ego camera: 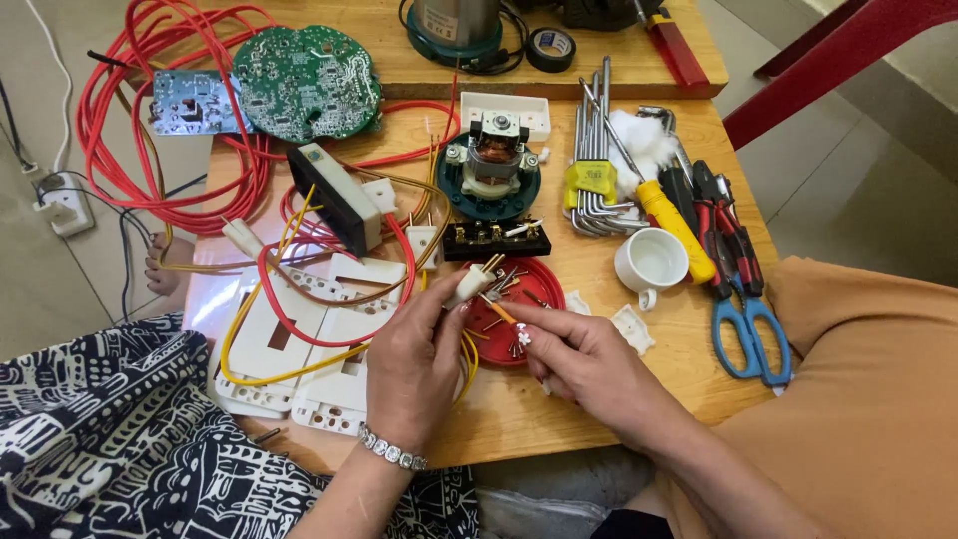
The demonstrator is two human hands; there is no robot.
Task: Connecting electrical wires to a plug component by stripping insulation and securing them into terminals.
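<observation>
Two hands meet over a red lid [527, 289] on the wooden table [599, 399]. The left hand [414, 364] pinches a small white connector [469, 284] with brass pins, yellow wires [249, 319] trailing from it. The right hand [584, 359] is closed round a thin orange-tipped tool [499, 311] touching the connector. White plates [299, 359] lie left, a white cup [651, 262] and blue scissors [746, 334] right; bare wood shows only along the near edge.
</observation>
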